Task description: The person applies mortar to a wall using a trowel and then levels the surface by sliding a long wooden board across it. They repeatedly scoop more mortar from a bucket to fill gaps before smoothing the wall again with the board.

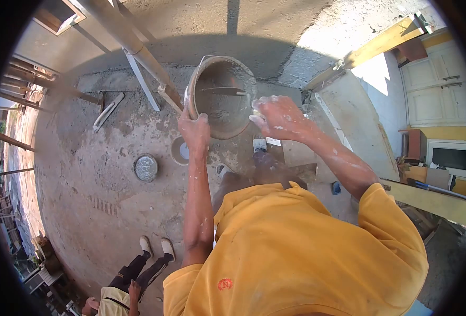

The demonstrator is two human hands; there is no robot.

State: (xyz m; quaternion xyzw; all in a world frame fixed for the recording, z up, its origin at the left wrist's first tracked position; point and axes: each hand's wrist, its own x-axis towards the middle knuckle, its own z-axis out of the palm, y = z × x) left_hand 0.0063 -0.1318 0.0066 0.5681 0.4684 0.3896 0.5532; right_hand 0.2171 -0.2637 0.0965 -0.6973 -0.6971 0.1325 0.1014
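A round basin (219, 118), its inside coated with grey mortar, is tilted up in front of me. My left hand (194, 132) grips its rim at the lower left. At the right side of the rim, my right hand (277, 117) is closed, its fingers pinched round something small and pale that I cannot make out. Grey residue marks both hands and forearms. A curved strip crosses the inside of the basin; whether it is a handle or a tool is unclear.
On the floor to the left are a round container of grey mix (146, 168) and a long-handled tool (108, 112). An empty-looking bucket (180, 151) stands near my left wrist. Poles rise at the upper left. Another person (133, 282) is at the lower left.
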